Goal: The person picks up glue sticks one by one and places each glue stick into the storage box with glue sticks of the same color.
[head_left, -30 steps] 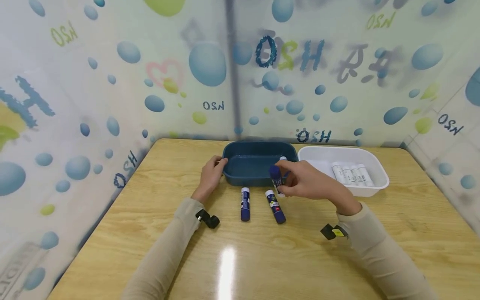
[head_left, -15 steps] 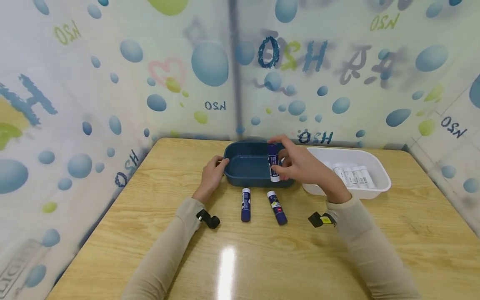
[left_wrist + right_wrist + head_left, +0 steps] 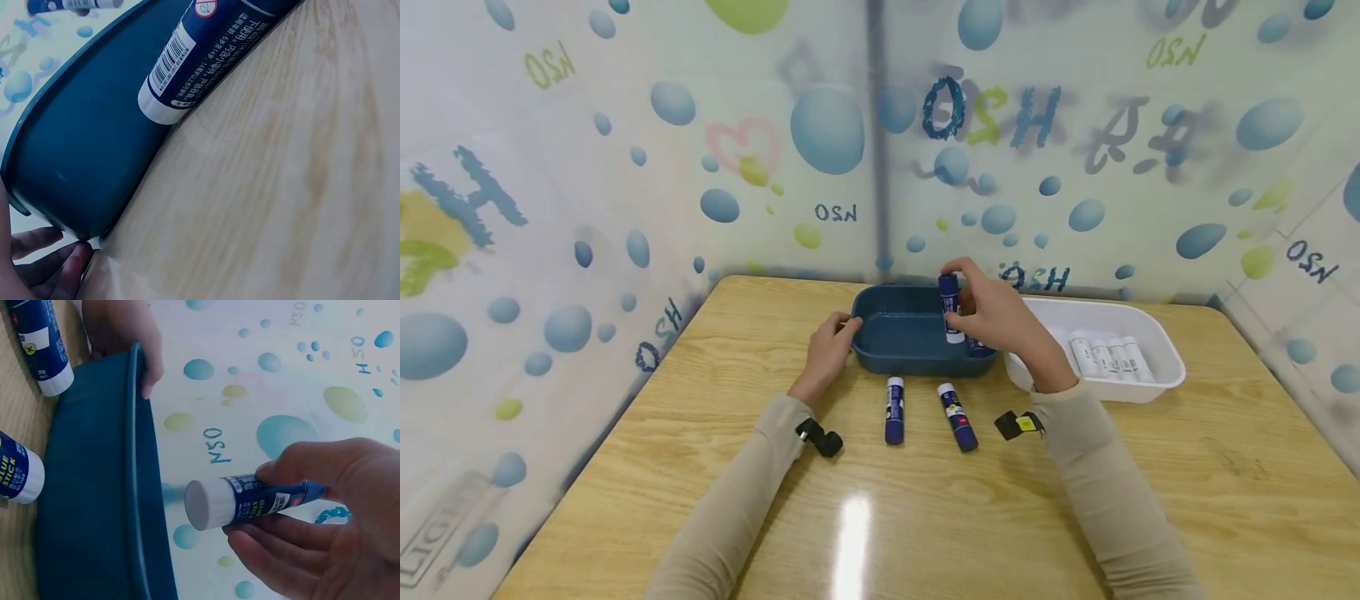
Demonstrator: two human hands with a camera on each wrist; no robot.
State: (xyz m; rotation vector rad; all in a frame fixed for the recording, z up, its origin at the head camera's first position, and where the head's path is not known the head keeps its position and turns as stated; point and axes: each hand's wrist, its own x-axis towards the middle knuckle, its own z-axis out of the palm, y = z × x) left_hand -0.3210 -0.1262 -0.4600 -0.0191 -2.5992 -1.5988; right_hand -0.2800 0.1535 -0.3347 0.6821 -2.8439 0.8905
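At far left of dark-teal rounded plastic tray point(image 3: 895, 337), your left hand point(image 3: 829, 352) grips rim. Nearer side, on pale wooden table point(image 3: 940, 517): blue-and-white cylindrical glue stick point(image 3: 894, 411), then angled twin point(image 3: 957, 418). Above tray's right part, your right hand point(image 3: 996, 310) pinches upright glue stick point(image 3: 950, 292), white end down; another stick point(image 3: 976, 347) inside tray. Far right, white plastic tray point(image 3: 1127, 390) holds white tubes point(image 3: 1103, 357).

The teal tray point(image 3: 913, 365), white tray point(image 3: 1116, 389) and glue stick point(image 3: 247, 503) look smooth plastic. The wood-grained tabletop point(image 3: 955, 533) is glossy, the sleeves point(image 3: 737, 492) matt cloth.
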